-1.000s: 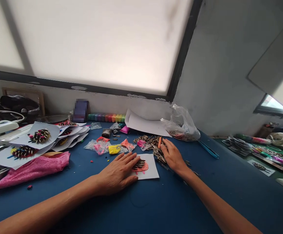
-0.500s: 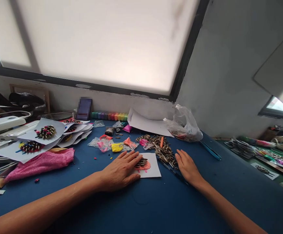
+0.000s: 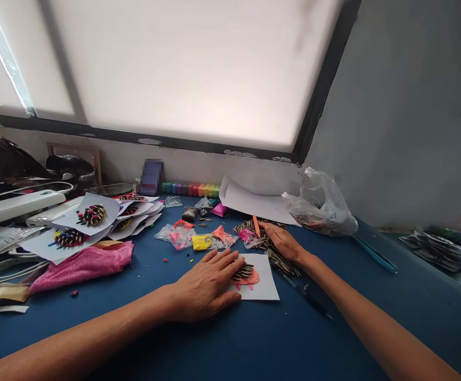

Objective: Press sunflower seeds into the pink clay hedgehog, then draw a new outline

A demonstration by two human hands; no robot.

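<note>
Right hand [image 3: 280,242] had moved since the earlier frame: from beside the near right edge of the seed heap [image 3: 281,260], it had gone in over the heap, toward the orange stick [image 3: 256,226]. At far left, decorated sheets [image 3: 113,212] overlapped behind a pink cloth [image 3: 87,267] on the blue counter [image 3: 198,349]. Next, the left hand [image 3: 206,286] lay palm down, as in the earlier frame, its fingers extended and fairly close together, gripping nothing visible, across the left part of a white paper [image 3: 270,288]. The paper lay flat near the middle of the counter, bearing 1 coral clay shape [image 3: 252,277] set with striped seeds [image 3: 244,271]; 2 pink pieces [image 3: 251,288] showed along its near edge. It was judged that the paper was light and would bend readily, the clay was soft and easily dented, and the seeds could work loose; hold was best taken at the bare right-hand margin. Further right, the right hand's fingers bent down over the heap beside the stick; whether they held a seed, or touched the stick, could not be told. A dark pen [image 3: 307,297], partly covered earlier, lay in fuller view at the heap's near side.
</note>
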